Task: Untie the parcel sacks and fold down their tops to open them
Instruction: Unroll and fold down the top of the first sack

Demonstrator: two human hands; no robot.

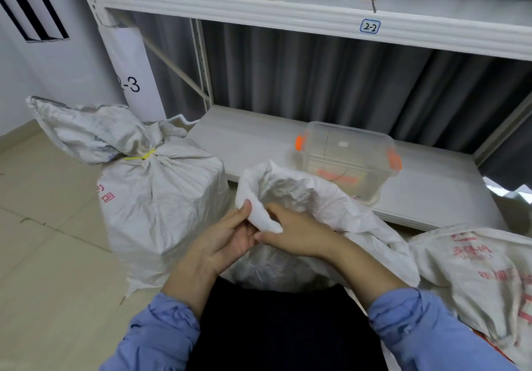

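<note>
Left hand [227,241], palm turned up, pinches the near rim of the open white woven sack [331,206] between thumb and fingers. This sack stands directly in front of the person. The right hand [299,235], knuckles up and touching the left hand's fingertips, curls its fingers round the same folded flap of rim.

Just left of the left hand stands the tied white woven sack [161,206], bulging and printed with red characters. A thin yellow tie [142,156] cinches its neck, and the gathered top flops leftward above it.

Between the two hands the rim flap is doubled outward, and the open sack's mouth gapes just beyond them.

Past the right hand, on the low white metal shelf [259,137], sits a clear lidded plastic box [345,151] with orange latches, just behind the open sack.

Right of the right hand lies a third white woven sack [475,269] with red print, slumped just beside the open one. Whether it is tied cannot be told.

Blue sleeves [161,336] cover both forearms.
</note>
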